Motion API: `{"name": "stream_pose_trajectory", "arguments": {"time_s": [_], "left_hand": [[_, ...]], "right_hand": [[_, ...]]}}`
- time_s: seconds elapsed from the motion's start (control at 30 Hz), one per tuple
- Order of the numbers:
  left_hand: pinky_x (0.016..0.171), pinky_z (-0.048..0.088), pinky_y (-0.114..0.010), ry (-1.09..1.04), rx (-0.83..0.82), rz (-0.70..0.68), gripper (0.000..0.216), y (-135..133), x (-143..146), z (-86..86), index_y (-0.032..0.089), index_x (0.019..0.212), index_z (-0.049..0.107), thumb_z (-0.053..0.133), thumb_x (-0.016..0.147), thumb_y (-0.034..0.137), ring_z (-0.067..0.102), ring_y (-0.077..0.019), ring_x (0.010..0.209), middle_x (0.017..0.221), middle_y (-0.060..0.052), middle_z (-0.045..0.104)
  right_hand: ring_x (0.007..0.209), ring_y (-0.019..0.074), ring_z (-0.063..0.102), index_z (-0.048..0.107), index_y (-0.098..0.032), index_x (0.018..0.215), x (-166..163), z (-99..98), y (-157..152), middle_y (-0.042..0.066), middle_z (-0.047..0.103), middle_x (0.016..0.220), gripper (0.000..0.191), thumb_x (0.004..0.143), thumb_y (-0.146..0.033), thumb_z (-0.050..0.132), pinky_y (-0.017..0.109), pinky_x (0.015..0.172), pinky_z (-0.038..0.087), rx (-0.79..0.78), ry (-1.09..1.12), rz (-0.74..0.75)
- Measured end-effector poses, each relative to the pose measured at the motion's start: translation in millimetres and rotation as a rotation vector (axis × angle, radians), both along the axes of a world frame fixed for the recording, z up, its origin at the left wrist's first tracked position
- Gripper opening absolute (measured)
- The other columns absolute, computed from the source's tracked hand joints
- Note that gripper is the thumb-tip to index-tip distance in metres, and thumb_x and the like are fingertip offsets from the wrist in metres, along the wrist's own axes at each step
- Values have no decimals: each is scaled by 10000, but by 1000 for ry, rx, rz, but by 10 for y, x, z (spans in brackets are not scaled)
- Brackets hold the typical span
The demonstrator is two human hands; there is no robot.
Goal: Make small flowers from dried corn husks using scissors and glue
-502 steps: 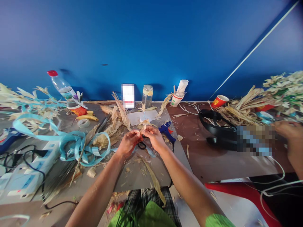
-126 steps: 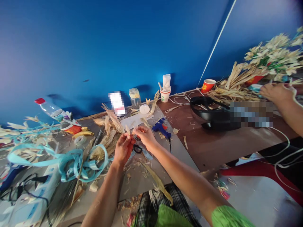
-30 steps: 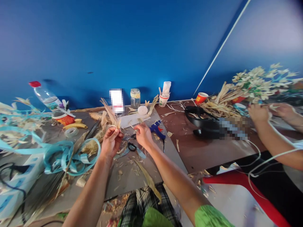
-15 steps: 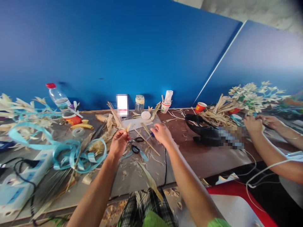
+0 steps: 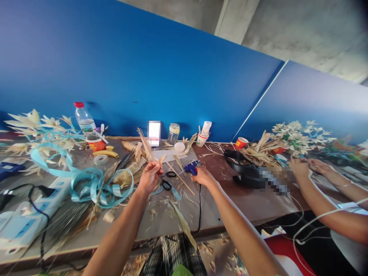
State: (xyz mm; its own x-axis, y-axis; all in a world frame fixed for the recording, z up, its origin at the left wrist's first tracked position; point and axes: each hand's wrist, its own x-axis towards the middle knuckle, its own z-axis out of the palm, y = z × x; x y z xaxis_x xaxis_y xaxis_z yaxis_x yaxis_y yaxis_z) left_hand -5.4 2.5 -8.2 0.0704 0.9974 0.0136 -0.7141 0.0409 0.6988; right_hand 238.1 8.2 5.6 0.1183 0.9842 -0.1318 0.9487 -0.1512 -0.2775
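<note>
My left hand [image 5: 149,177] pinches a small dried-husk flower piece [image 5: 161,159] above the grey table [image 5: 172,214]. To its right, my right hand [image 5: 203,176] grips the blue glue gun [image 5: 191,168], lifted slightly off the table, its black cord [image 5: 199,207] trailing toward the front edge. Black-handled scissors [image 5: 168,184] lie between my two hands. Thin husk strips [image 5: 181,180] are scattered beside them.
A light-blue ribbon tangle [image 5: 94,186], a power strip [image 5: 31,214], a tape roll [image 5: 101,159] and a water bottle [image 5: 83,119] lie at the left. A glass jar [image 5: 173,133] and paper cups [image 5: 202,137] stand by the blue wall. Another person's hands [image 5: 304,168] work at the right near a husk pile [image 5: 264,147].
My right hand left the husk piece, reached to the right and took up the blue glue gun. My left hand keeps the husk piece. The view tilted upward.
</note>
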Motion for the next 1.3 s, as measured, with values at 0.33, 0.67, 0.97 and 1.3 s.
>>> {"name": "stream_pose_trajectory", "arguments": {"time_s": [0.33, 0.67, 0.97, 1.3], "left_hand": [[553, 437, -192, -70, -14, -16, 241, 22, -29, -29, 158, 703, 539, 761, 613, 190, 528, -55, 520, 620, 33, 583], [574, 437, -227, -77, -27, 0, 238, 20, -33, -41, 158, 702, 548, 763, 602, 185, 536, -76, 530, 628, 20, 581], [560, 405, -214, -22, -34, 113, 266, 27, -28, -14, 154, 693, 546, 774, 575, 224, 504, -65, 520, 609, 38, 558], [586, 400, -214, 67, -19, 158, 253, 46, 9, -16, 156, 709, 535, 752, 603, 232, 501, -65, 553, 639, 40, 558]], "right_hand": [[578, 156, 569, 619, -150, 875, 350, 135, -54, 38, 622, 697, 283, 640, -305, 635, 286, 581, 430, 348, 781, -168], [525, 95, 470, 618, -183, 960, -104, 432, -284, 2, 582, 668, 344, 662, -343, 685, 244, 512, 358, 279, 1522, 112], [483, 99, 445, 641, -145, 877, -755, -19, -242, -17, 519, 539, 372, 737, -487, 592, 232, 476, 357, 270, 1270, 242], [702, 187, 618, 619, -188, 836, -693, -106, -333, 55, 668, 757, 237, 815, -402, 520, 279, 662, 491, 415, 901, 491]]}}
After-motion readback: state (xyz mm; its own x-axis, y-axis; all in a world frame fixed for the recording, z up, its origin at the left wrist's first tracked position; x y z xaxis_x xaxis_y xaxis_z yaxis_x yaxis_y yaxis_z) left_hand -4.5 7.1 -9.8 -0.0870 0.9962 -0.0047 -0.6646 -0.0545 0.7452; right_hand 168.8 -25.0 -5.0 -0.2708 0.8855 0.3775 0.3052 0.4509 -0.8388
